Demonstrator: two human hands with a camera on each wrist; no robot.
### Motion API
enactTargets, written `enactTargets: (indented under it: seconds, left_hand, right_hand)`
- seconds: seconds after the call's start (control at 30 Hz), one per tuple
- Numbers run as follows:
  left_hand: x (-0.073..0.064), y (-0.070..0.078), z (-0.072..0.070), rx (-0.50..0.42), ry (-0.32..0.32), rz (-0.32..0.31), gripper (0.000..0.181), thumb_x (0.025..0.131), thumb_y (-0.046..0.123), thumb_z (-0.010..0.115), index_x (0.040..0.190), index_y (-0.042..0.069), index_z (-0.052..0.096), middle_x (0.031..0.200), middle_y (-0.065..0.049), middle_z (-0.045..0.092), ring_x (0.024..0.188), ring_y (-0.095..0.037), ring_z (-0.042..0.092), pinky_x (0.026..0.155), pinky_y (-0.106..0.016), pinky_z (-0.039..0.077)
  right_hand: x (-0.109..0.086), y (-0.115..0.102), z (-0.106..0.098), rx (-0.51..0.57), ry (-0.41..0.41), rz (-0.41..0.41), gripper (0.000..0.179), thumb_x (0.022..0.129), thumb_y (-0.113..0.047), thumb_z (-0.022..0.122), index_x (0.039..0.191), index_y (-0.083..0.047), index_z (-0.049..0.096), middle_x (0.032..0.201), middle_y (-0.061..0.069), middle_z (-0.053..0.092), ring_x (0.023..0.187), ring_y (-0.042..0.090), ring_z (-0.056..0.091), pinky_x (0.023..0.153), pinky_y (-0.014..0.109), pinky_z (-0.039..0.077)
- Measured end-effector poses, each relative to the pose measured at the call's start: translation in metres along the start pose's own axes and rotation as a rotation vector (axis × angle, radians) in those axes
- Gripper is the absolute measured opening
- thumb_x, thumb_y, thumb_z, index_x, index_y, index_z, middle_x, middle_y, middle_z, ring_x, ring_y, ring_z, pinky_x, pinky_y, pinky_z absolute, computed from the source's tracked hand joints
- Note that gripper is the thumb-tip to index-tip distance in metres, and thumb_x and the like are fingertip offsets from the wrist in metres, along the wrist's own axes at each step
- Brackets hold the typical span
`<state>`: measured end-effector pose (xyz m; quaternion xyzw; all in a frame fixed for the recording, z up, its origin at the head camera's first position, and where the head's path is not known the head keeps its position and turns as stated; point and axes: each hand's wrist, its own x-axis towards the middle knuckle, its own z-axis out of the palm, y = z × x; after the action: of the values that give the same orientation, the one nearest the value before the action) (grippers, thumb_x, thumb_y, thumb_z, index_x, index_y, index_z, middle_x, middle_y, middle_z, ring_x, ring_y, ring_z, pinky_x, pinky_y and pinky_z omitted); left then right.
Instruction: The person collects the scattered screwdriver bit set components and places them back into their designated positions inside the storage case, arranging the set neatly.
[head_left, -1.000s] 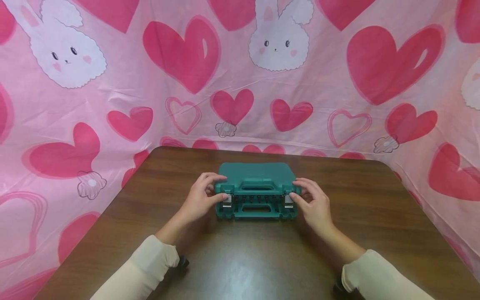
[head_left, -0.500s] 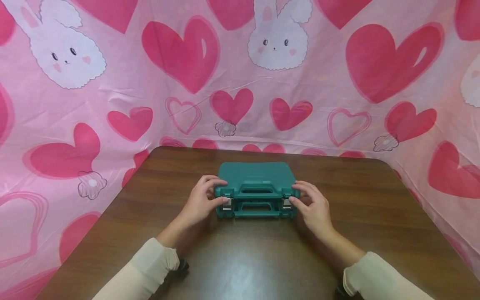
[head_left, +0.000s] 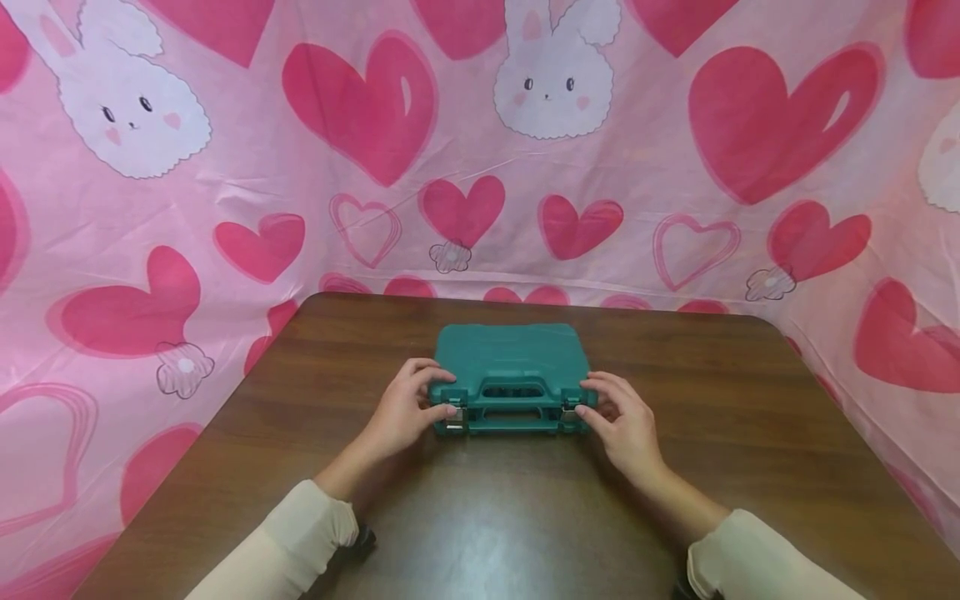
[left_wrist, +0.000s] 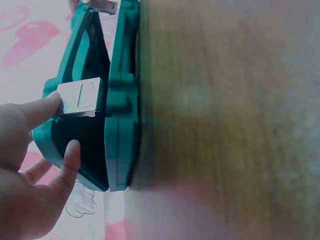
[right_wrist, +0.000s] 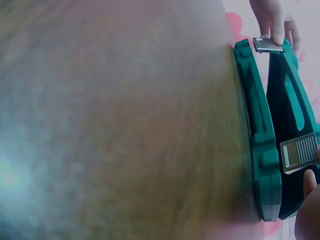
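A green plastic carrying case (head_left: 513, 354) lies on the table with its handles facing me. Its lid stands slightly raised; a dark gap separates lid and base in both wrist views. My left hand (head_left: 401, 408) grips the lid's left front corner, thumb on the metal latch (left_wrist: 80, 97) and fingers on the lid's side and top. At the opposite corner my right hand (head_left: 628, 425) holds the lid the same way, its thumb at the other ridged metal latch (right_wrist: 298, 152). Both latches hang from the lid, apart from the base. The case's contents are hidden.
The brown wooden table (head_left: 495, 517) extends around the case, its rounded far corners just behind it. A pink curtain (head_left: 480, 150) with hearts and rabbits encloses the back and sides. Light sleeves cover both forearms.
Both hands have moved down with the lid, narrowing the gap at the front. Dark shapes seen inside at first are now mostly covered. The base has stayed in place.
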<state>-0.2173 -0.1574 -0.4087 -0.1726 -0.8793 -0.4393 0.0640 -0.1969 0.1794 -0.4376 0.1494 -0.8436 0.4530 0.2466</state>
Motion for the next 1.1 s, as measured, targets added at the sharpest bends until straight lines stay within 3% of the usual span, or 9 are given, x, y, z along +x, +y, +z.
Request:
enactTargets:
  seconds: [0.2, 0.43, 0.73, 1.1]
  left_hand:
    - [-0.0014, -0.0014, 0.0010, 0.011, -0.003, 0.001, 0.038, 0.078, 0.017, 0.083, 0.114, 0.019, 0.069, 0.126, 0.001, 0.048, 0.089, -0.021, 0.059, 0.078, -0.032, 0.054]
    - [0.0001, 0.0011, -0.0012, -0.007, 0.012, 0.027, 0.038, 0.078, 0.015, 0.083, 0.113, 0.017, 0.069, 0.127, -0.002, 0.049, 0.089, -0.022, 0.058, 0.080, -0.034, 0.054]
    - [-0.0012, 0.0021, -0.0002, -0.041, 0.047, -0.008, 0.036, 0.079, 0.015, 0.083, 0.112, 0.017, 0.069, 0.129, -0.003, 0.050, 0.093, -0.025, 0.057, 0.077, -0.040, 0.055]
    - [-0.0030, 0.0023, 0.0050, -0.082, 0.109, -0.015, 0.034, 0.079, 0.013, 0.082, 0.111, 0.015, 0.070, 0.130, -0.006, 0.052, 0.096, -0.028, 0.059, 0.082, -0.047, 0.052]
  right_hand:
    - [-0.0019, 0.0005, 0.0012, 0.000, 0.000, -0.027, 0.037, 0.076, -0.002, 0.082, 0.111, -0.008, 0.071, 0.122, 0.005, 0.061, 0.081, 0.015, 0.060, 0.071, 0.021, 0.053]
    - [0.0007, -0.0011, 0.0009, -0.002, 0.008, -0.015, 0.036, 0.078, -0.004, 0.081, 0.112, -0.010, 0.071, 0.123, 0.003, 0.061, 0.082, 0.015, 0.059, 0.074, 0.014, 0.049]
    - [-0.0003, -0.0033, 0.0038, 0.008, 0.054, -0.042, 0.038, 0.076, -0.002, 0.082, 0.112, -0.008, 0.071, 0.124, 0.006, 0.062, 0.085, 0.016, 0.057, 0.075, 0.012, 0.048]
    - [-0.0038, -0.0041, 0.0068, 0.037, 0.051, 0.046, 0.040, 0.079, -0.005, 0.081, 0.116, -0.010, 0.069, 0.128, 0.002, 0.059, 0.094, 0.017, 0.057, 0.078, 0.014, 0.048]
